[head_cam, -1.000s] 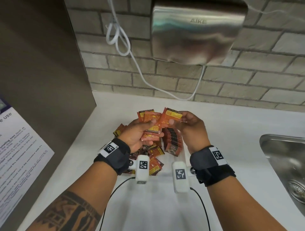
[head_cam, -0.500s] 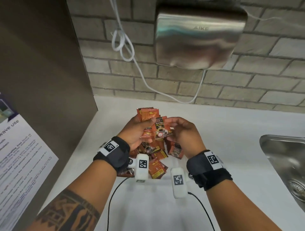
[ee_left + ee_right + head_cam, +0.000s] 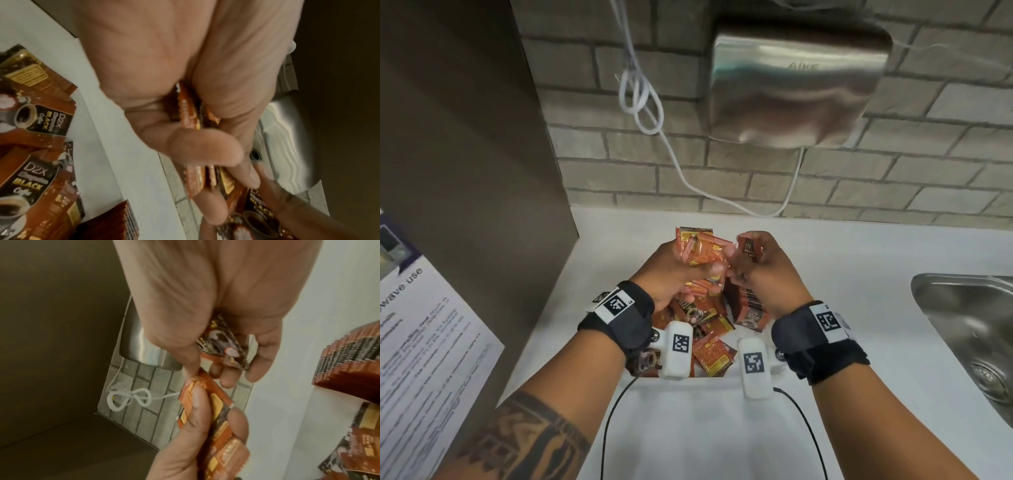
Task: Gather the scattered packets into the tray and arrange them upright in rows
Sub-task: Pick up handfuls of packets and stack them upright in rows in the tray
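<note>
My left hand (image 3: 688, 267) grips a fanned stack of orange coffee packets (image 3: 700, 248) above the white tray (image 3: 705, 382). My right hand (image 3: 753, 260) pinches a single packet (image 3: 748, 247) right beside that stack, fingertips nearly touching the left thumb. A row of packets (image 3: 748, 303) stands upright in the tray's right part, and loose packets (image 3: 710, 353) lie jumbled on its left. The left wrist view shows the left hand (image 3: 205, 154) curled round the stack (image 3: 189, 112). In the right wrist view my right hand (image 3: 216, 369) holds its packet (image 3: 223, 345), with the upright row (image 3: 349, 360) at right.
The tray sits on a white counter (image 3: 842, 257) against a brick wall. A steel hand dryer (image 3: 798, 82) with a white cord (image 3: 643, 99) hangs above. A steel sink (image 3: 972, 325) lies to the right; a brown panel (image 3: 465, 154) and a printed notice (image 3: 424, 342) stand left.
My right hand has turned its single packet over and brought it in beside the stack in my left hand. Both hands stay close together above the tray.
</note>
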`<state>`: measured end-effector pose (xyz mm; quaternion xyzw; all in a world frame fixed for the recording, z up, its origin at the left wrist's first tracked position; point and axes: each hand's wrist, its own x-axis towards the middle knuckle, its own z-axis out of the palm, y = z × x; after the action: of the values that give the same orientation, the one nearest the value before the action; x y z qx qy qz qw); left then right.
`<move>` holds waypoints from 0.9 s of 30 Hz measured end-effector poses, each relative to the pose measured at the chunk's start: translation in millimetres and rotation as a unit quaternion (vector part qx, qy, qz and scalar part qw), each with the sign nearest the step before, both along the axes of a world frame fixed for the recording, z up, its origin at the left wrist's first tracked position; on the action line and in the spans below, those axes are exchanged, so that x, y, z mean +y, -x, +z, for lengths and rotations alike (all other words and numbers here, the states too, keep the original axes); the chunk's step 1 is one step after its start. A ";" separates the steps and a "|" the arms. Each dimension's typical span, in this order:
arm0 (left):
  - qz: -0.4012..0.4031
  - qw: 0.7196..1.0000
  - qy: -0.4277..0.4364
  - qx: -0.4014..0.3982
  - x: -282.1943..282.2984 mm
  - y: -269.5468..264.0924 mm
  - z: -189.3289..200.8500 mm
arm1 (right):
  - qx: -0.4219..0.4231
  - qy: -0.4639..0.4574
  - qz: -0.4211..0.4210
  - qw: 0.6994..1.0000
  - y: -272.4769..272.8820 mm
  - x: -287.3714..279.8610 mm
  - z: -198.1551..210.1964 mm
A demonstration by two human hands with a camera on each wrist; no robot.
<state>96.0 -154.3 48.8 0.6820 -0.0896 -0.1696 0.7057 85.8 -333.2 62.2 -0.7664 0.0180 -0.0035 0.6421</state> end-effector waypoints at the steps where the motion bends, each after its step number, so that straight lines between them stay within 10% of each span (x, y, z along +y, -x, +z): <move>1: -0.001 1.000 0.001 -0.001 -2.6 0.5 0.0 | -0.008 0.027 0.018 0.999 -1.5 -2.1 1.3; 12: 0.065 0.977 0.142 0.143 -14.4 -1.6 -4.7 | -0.217 0.063 0.011 0.974 -1.2 -22.8 -5.4; 19: 0.106 0.988 0.093 0.070 -19.9 -3.2 -7.5 | -0.149 0.077 0.004 0.986 -0.9 -33.9 -28.2; 23: 0.135 0.988 0.069 0.041 -24.7 -3.3 -7.2 | 0.001 -0.132 -0.016 0.991 1.8 -34.1 -22.3; 27: 0.119 0.992 0.030 0.029 -25.6 -3.4 -5.2 | -0.019 -0.059 0.034 0.997 -0.3 -34.4 -18.4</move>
<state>99.3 -179.9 43.5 0.6610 0.0075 -0.1017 0.7435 86.1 -367.7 43.8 -0.7270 -0.0200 0.0054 0.6863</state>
